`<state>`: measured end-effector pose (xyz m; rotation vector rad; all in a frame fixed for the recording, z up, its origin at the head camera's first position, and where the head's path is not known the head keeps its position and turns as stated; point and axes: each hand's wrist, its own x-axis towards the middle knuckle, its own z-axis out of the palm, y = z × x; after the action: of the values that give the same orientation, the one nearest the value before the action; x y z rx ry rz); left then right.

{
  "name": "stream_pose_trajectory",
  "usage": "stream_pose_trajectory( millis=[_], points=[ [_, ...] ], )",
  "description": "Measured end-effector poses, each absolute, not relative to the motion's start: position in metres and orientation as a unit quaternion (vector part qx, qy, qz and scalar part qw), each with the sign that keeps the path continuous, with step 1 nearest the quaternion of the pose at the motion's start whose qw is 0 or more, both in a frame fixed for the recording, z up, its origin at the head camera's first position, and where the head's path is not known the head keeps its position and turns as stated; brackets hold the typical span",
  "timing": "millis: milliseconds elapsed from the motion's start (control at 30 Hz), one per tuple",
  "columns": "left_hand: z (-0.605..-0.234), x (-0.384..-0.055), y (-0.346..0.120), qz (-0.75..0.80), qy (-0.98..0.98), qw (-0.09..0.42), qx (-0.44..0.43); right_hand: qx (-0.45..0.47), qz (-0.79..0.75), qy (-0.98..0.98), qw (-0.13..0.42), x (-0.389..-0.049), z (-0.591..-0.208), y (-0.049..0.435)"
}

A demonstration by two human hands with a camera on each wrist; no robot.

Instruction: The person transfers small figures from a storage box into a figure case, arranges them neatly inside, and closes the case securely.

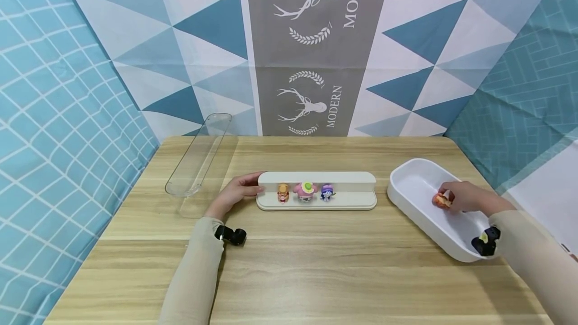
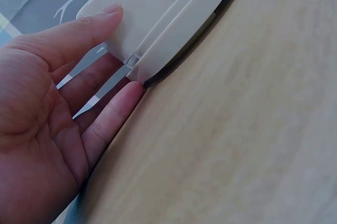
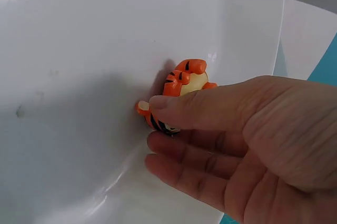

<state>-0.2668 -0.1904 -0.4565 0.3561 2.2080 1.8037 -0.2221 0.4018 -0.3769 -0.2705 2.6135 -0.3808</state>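
My right hand (image 1: 467,197) reaches into the white tray (image 1: 420,227) and pinches an orange tiger figurine (image 3: 174,84), with the thumb on one side and fingers on the other. At the left end of the cream stepped display stand (image 1: 338,178), my left hand (image 1: 236,193) grips the end, thumb on its surface and fingers at its edge. Three figurines are on the stand's lower step: an orange-and-red one (image 1: 283,193), a pink one with a green spot (image 1: 305,191) and a purple-hatted one (image 1: 327,192).
A clear plastic cover (image 1: 198,157) sits on the wooden table (image 1: 316,265) at the back left. Patterned cloth (image 1: 212,24) hangs behind the table, with blue tiled cloth (image 1: 54,99) along the left.
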Motion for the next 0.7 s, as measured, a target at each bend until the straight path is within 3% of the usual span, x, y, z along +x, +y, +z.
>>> stream_pose_trajectory(
  millis=[167, 700],
  points=[
    [-0.456, -0.266, -0.19, 0.621, 0.762, 0.134, 0.123, -0.093, -0.17, 0.949, 0.251, -0.221, -0.38, 0.4],
    [-0.46, -0.268, -0.191, 0.622, 0.761, 0.127, 0.133, -0.091, -0.212, 0.956, 0.179, -0.221, -0.385, 0.401]
  ],
)
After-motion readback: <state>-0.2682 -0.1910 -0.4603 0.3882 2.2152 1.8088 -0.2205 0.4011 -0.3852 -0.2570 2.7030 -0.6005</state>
